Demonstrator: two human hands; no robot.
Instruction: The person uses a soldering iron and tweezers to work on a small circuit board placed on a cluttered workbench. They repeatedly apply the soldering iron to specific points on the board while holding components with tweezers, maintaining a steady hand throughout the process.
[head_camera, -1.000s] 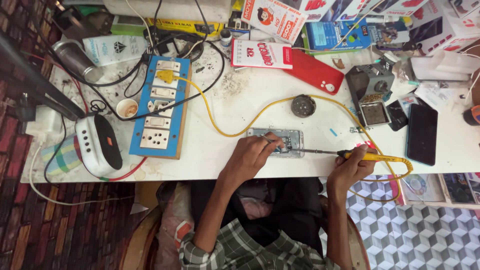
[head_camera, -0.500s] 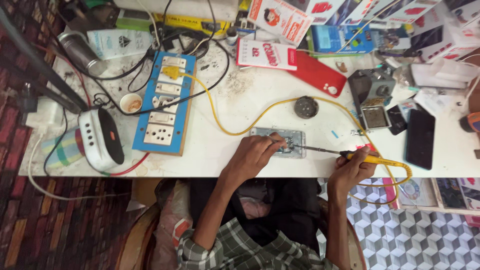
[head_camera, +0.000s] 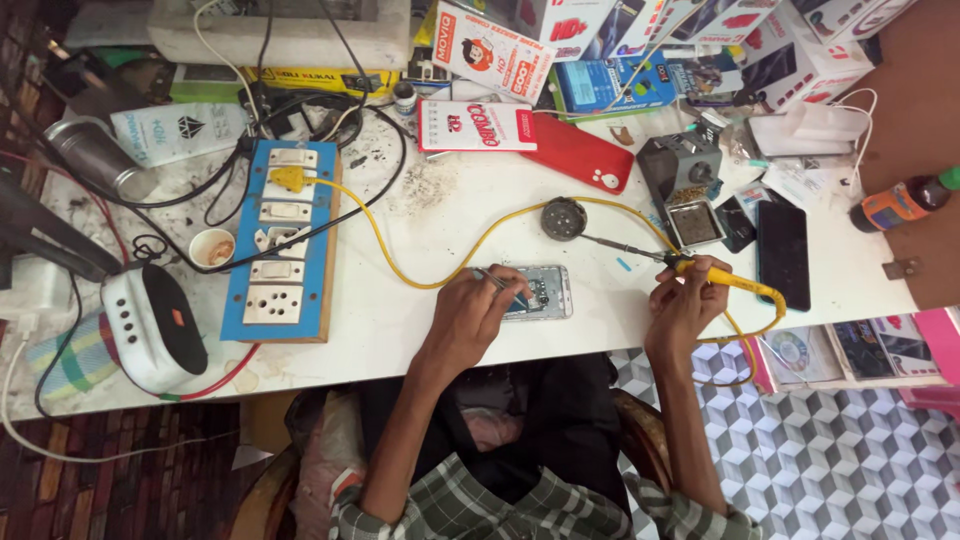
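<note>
Silver-framed and stripped open, a small phone (head_camera: 537, 292) lies flat near the front edge of the white bench (head_camera: 400, 330), its circuit board bare and a blue patch showing inside. The left hand (head_camera: 470, 318) rests on the phone's left end, its grip pinching slim tweezers (head_camera: 493, 279) whose tips dip into the opened body. The big change is on the other side: the yellow-handled soldering iron (head_camera: 700, 273), a second ago laid low with its tip at the phone, is now lifted off and angled up toward the round tip-cleaner (head_camera: 564, 218), the right hand (head_camera: 688, 305) wrapped tight around its handle. That suggests a pause between joints. Its yellow cord (head_camera: 400, 262) loops back to a blue switchboard (head_camera: 283, 242); a red phone cover (head_camera: 576, 154) and a dark handset (head_camera: 783, 254) lie beyond.
</note>
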